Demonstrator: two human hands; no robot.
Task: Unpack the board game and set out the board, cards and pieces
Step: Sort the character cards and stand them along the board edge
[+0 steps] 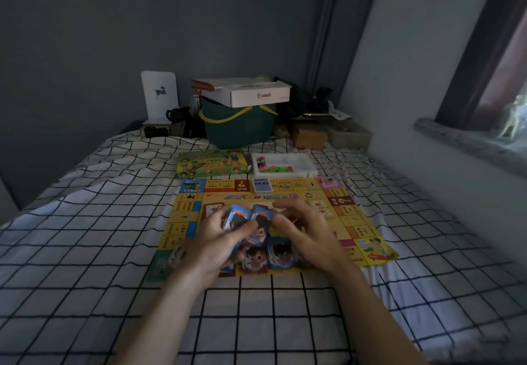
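Note:
A yellow game board (353,222) lies flat on the checked bed sheet. Over its middle, my left hand (219,239) grips a small stack of blue character cards (242,217), thumb across their faces. My right hand (308,230) hovers beside them with curled fingers near the top card's right edge; whether it touches is unclear. More character cards (268,256) lie face up on the board below my hands. A blue card deck (261,185) and a pink one (328,183) sit on the board's far edge. Beyond are the green game box (211,163) and a white tray of coloured pieces (285,165).
A dark green basket (239,128) carrying a white cardboard box (251,93) stands at the bed's far end among small boxes and dark items. A wall and a stone window sill (462,142) close the right side. Bare checked sheet (85,236) spreads left of the board.

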